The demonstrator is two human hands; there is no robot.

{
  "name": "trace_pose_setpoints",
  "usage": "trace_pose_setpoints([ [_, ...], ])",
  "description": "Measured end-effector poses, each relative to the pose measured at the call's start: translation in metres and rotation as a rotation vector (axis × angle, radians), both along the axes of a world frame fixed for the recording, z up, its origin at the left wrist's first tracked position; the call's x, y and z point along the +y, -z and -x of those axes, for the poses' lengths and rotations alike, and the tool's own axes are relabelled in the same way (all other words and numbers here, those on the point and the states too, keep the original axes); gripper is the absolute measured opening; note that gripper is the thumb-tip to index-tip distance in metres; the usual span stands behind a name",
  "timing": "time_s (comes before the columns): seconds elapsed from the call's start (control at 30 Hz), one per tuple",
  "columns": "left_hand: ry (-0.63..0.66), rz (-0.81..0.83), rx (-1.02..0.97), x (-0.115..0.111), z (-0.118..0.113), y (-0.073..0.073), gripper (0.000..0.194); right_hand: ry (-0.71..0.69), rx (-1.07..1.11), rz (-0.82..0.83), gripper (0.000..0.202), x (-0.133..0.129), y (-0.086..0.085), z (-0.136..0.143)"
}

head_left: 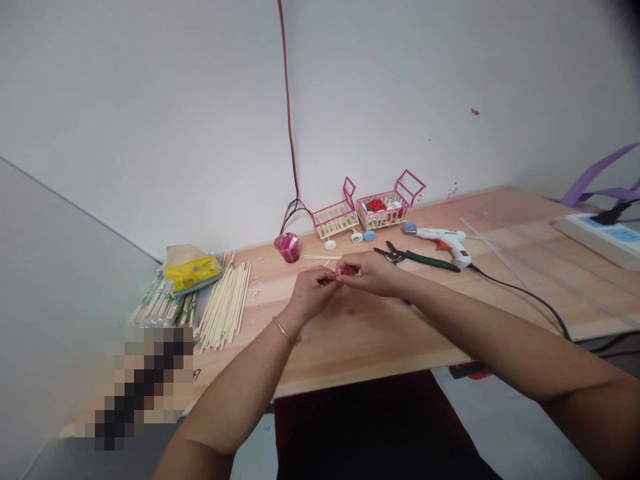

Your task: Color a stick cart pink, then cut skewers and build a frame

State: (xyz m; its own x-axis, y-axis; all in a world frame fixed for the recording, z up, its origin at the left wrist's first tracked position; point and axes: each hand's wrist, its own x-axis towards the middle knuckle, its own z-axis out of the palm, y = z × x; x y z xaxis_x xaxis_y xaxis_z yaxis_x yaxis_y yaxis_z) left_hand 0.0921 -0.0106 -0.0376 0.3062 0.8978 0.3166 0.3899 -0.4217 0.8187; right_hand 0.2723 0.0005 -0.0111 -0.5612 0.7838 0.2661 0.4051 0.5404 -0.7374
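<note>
Above the middle of the wooden table (360, 340), my left hand (313, 290) and my right hand (367, 272) meet at the fingertips. Both are closed in a pinch, and a tiny pale piece shows between them, too small to name. Just beyond the hands lie thin wooden sticks (320, 257). Behind them stand two small stick-built carts with pink rims, a bare one (336, 220) and one (384, 210) filled with coloured caps. Green-handled pliers (430, 261) rest beyond my right wrist. A pink-stained cup (287, 247) is beyond my left hand.
Loose sticks (225, 307) lie at the left beside a yellow packet (193, 272) and bagged sticks. At the right are a white glue gun (450, 241) with a trailing black cord and a power strip (607, 233). Bottle caps (369, 236) lie before the carts.
</note>
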Motion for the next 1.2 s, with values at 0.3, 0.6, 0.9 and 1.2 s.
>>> trace_pose_setpoints([
  [0.3, -0.019, 0.113, -0.06, -0.001, -0.001, 0.006, 0.013, 0.02, -0.016, -0.041, 0.013, 0.004, 0.009, 0.001],
  [0.6, -0.021, 0.197, -0.129, -0.001, -0.002, 0.003, 0.016, -0.042, -0.009, 0.08, 0.024, 0.009, 0.001, -0.008],
  [0.9, -0.022, 0.205, -0.148, 0.002, -0.001, 0.008, 0.012, 0.455, -0.722, -0.122, 0.061, 0.009, -0.014, -0.076],
  [1.2, -0.078, 0.277, -0.369, 0.003, -0.001, 0.004, 0.015, 0.558, -0.946, 0.066, 0.082, -0.002, 0.0, -0.08],
])
